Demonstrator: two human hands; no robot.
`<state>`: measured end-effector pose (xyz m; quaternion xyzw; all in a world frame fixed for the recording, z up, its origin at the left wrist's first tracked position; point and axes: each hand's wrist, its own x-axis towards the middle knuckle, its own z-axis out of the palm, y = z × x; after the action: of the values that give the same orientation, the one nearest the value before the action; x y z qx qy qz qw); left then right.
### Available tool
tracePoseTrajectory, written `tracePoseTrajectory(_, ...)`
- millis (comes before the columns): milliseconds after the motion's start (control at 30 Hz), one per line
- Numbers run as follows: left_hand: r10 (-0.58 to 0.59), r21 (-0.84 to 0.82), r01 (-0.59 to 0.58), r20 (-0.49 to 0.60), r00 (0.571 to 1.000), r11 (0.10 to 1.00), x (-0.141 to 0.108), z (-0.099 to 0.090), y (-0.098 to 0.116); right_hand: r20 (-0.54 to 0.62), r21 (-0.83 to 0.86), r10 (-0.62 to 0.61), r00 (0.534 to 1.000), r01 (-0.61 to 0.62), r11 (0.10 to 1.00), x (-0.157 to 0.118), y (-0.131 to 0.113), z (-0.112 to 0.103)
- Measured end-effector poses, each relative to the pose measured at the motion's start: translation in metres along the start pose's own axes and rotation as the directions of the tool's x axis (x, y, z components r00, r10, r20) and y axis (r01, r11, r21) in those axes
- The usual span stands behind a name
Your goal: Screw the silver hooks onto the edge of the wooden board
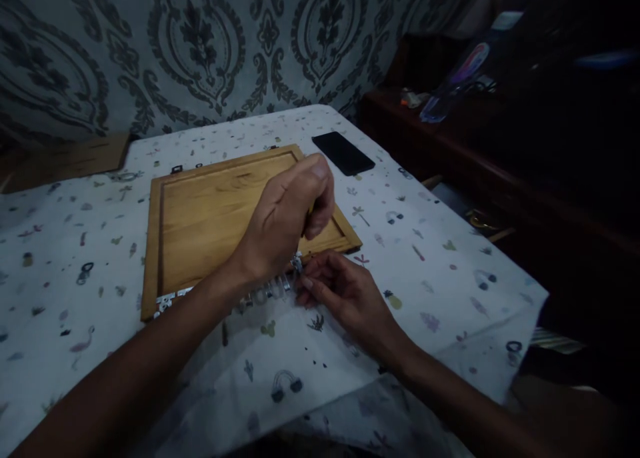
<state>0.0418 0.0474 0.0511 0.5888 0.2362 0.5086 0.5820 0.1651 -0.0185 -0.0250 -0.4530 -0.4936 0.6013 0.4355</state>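
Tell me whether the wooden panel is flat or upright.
Flat: the wooden panel lies on the patterned tablecloth, framed face up, beneath the left hand.

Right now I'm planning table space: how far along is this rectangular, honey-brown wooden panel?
Placed: silver metal pieces along the panel's near edge. In hand: a small silver fitting, right hand at it, left fist above, gripping something hidden. Remaining: apparently that fitting; whether others are fastened, I can't tell.

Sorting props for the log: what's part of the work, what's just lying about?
In use:
- wooden panel
- metal fittings on its near edge
- mostly hidden item in left hand

Probably just lying about:
- phone
- cardboard
- bottle
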Motion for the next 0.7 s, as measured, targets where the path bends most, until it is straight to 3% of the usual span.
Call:
tracePoseTrajectory(100, 0.034, 0.139, -0.009, -0.175, 0.984, 0.99, -0.002, 0.001, 0.003, -0.008, 0.005, 0.003, 1.0, -0.003, 1.0, 0.0, 0.001, 0.001)
tracePoseTrajectory(200, 0.013, 0.118, 0.015, -0.23, 0.973, 0.993, -0.005, 0.006, 0.005, 0.001, 0.009, 0.017, 1.0, -0.017, 1.0, 0.0, 0.001, 0.001)
tracePoseTrajectory(500, 0.045, 0.067, -0.036, -0.134, 0.99, 0.997, -0.005, 0.018, -0.004, 0.029, 0.029, 0.011, 1.0, -0.012, 1.0, 0.0, 0.002, -0.001)
tracePoseTrajectory(700, -0.009, -0.061, 0.004, -0.088, 0.996, 0.998, 0.003, 0.016, -0.009, 0.026, 0.032, 0.006, 1.0, -0.007, 0.999, 0.001, 0.005, -0.001)
